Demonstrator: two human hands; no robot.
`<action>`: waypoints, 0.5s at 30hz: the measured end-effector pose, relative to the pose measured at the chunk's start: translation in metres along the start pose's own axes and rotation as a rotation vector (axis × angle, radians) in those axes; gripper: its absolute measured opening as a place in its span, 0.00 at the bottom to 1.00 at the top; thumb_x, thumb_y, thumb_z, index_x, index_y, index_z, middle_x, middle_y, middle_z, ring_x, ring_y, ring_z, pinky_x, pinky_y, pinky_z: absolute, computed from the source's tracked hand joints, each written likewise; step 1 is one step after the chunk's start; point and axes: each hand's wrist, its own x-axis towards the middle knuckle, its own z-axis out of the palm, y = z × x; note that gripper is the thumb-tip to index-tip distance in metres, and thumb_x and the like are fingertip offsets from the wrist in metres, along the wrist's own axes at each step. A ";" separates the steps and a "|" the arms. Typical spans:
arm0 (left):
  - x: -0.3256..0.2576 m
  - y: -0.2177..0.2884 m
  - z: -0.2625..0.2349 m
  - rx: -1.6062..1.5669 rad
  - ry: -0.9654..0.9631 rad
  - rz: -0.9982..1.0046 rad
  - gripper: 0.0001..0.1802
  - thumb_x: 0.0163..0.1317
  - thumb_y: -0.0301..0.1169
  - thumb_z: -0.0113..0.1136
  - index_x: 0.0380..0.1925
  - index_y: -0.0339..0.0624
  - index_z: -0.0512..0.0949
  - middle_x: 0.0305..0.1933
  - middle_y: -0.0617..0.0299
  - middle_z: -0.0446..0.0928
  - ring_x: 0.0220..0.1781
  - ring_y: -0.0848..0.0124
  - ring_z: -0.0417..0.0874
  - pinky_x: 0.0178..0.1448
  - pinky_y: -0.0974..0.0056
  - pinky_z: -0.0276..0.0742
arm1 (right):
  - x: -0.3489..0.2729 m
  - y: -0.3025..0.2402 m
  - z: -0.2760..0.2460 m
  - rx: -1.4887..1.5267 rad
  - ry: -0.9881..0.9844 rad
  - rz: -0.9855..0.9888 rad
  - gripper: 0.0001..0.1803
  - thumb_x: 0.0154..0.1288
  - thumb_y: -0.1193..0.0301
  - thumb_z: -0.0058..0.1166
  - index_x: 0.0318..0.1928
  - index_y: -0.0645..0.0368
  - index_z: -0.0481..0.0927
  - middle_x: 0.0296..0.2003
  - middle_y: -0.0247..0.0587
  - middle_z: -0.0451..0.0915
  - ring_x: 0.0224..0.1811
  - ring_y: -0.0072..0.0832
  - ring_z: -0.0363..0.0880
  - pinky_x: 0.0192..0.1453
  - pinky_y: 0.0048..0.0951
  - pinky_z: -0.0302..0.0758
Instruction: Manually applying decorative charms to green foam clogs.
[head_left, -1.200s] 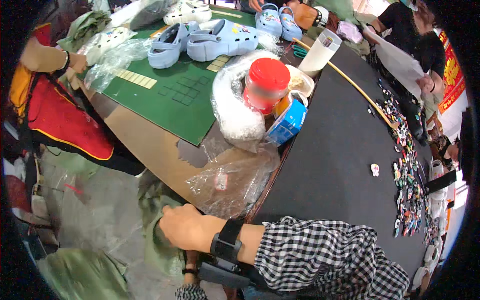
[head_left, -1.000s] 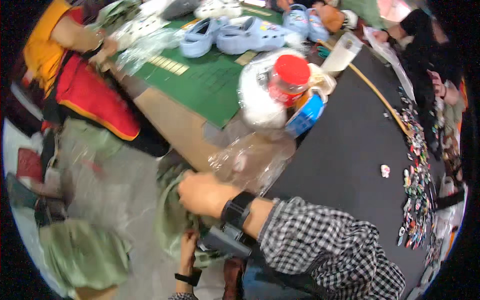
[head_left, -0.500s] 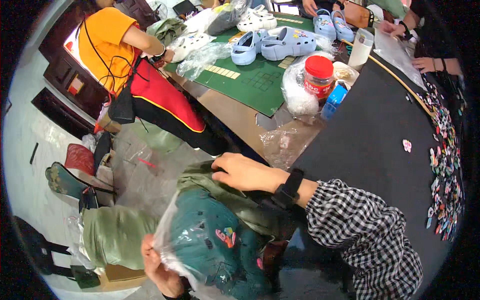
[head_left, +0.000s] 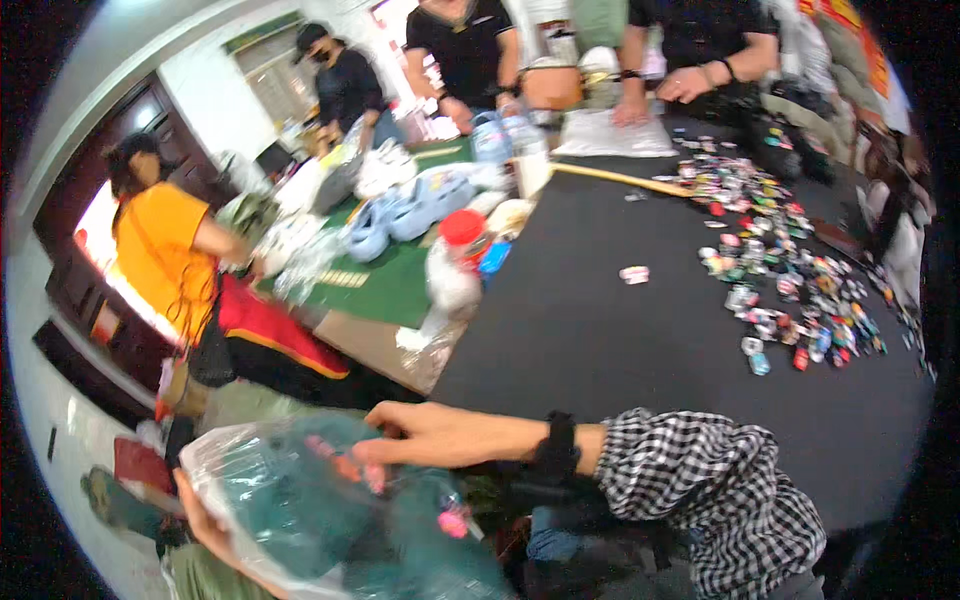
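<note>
A clear plastic bag (head_left: pixel 225 450) holds dark teal clogs (head_left: pixel 300 520) decorated with colourful charms, low at the left in front of me. My left hand (head_left: pixel 212 528) is wrapped round the bag's left side, most of its fingers hidden behind it. From the right, my right hand (head_left: pixel 425 433) grips the bag's upper edge, with a fingertip on the plastic near an orange-pink charm (head_left: pixel 340 462). A pink charm (head_left: pixel 453 522) shows on the clogs lower down. The picture is blurred by motion here.
Beyond lies a black tabletop (head_left: pixel 570 330) with a heap of small charms (head_left: pixel 790 290) at right and a wooden stick (head_left: pixel 620 178). Light blue clogs (head_left: pixel 410 212) and a red-lidded jar (head_left: pixel 462 232) stand on a green mat (head_left: pixel 390 290). A person in orange (head_left: pixel 165 240) stands left; others work behind.
My view has swung up and rightward, showing more of the tabletop and co-workers. My right hand has left the green sack and now grips the bag, which has tilted and shifted left.
</note>
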 end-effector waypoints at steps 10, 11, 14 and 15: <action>-0.003 -0.052 0.129 -0.127 -0.504 -0.191 0.25 0.71 0.44 0.46 0.60 0.38 0.69 0.57 0.51 0.76 0.56 0.62 0.77 0.63 0.58 0.72 | -0.075 -0.055 -0.027 0.390 0.376 -0.417 0.19 0.66 0.63 0.60 0.47 0.59 0.66 0.25 0.27 0.68 0.23 0.13 0.64 0.24 0.20 0.60; -0.004 -0.051 0.138 -0.137 -0.537 -0.208 0.25 0.72 0.44 0.46 0.61 0.38 0.69 0.57 0.51 0.76 0.56 0.62 0.77 0.63 0.58 0.72 | -0.086 -0.068 -0.030 0.378 0.384 -0.417 0.19 0.66 0.63 0.60 0.47 0.59 0.66 0.25 0.27 0.68 0.23 0.13 0.64 0.24 0.20 0.60; 0.002 -0.057 0.155 -0.158 -0.636 -0.238 0.26 0.72 0.44 0.46 0.62 0.39 0.68 0.58 0.51 0.75 0.54 0.61 0.78 0.63 0.58 0.73 | -0.124 -0.101 -0.032 0.381 0.544 -0.418 0.22 0.68 0.70 0.56 0.57 0.60 0.63 0.26 0.28 0.68 0.22 0.14 0.67 0.24 0.19 0.63; 0.006 -0.061 0.161 -0.165 -0.666 -0.246 0.26 0.72 0.44 0.46 0.63 0.39 0.67 0.58 0.51 0.75 0.54 0.61 0.78 0.63 0.58 0.73 | -0.133 -0.102 -0.033 0.367 0.544 -0.422 0.22 0.68 0.70 0.56 0.57 0.60 0.63 0.26 0.28 0.68 0.22 0.14 0.67 0.24 0.19 0.63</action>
